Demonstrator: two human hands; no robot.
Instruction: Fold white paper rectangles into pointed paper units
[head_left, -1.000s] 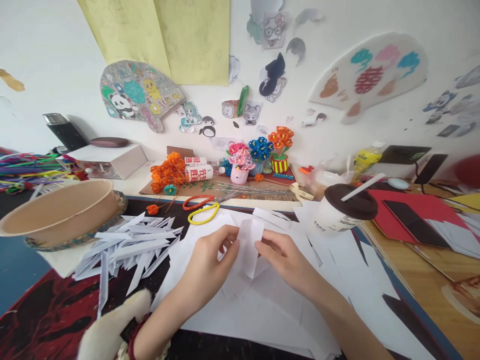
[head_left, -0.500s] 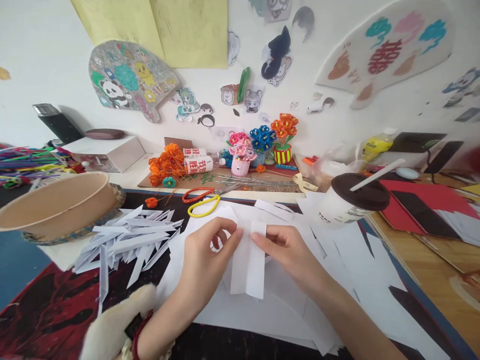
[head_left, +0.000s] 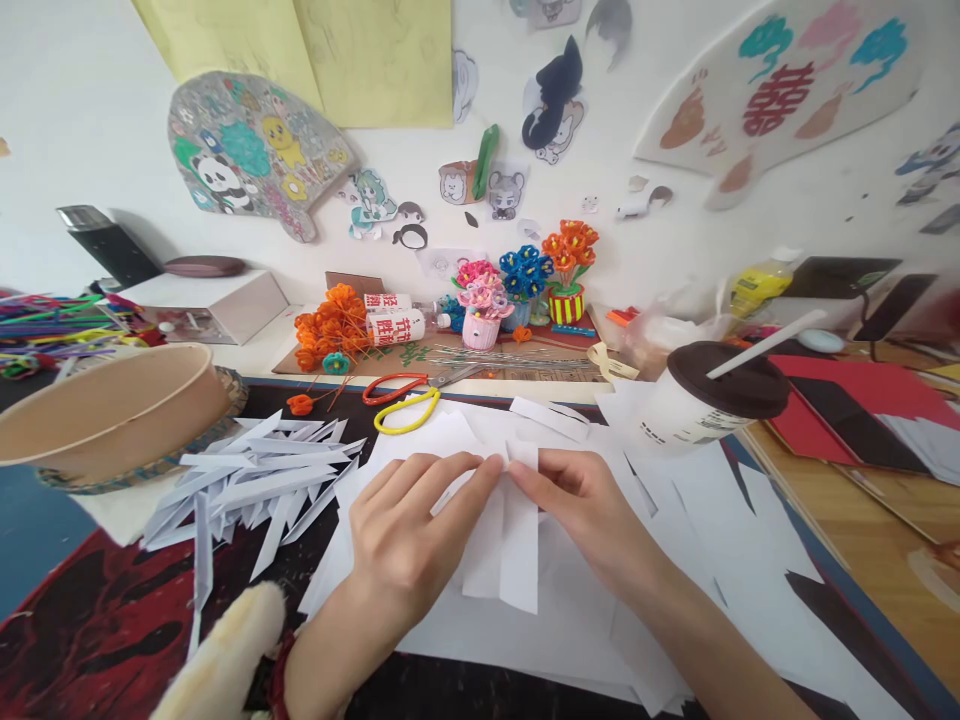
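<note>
A folded white paper strip lies lengthwise on a layer of white sheets in front of me. My left hand lies flat with its fingers stretched across the strip's upper left edge, pressing it down. My right hand pinches the strip's top right corner with thumb and fingers. The fingertips of both hands nearly meet at the top of the strip.
A pile of folded pointed white strips lies to the left, beside a tan paper bowl. Orange and yellow scissors lie behind the paper. A lidded cup with a straw stands right. Pipe-cleaner flowers line the wall.
The strip has come down from held up in both hands to lying on the sheets. My left hand has gone from a pinch to flat fingers pressing on it.
</note>
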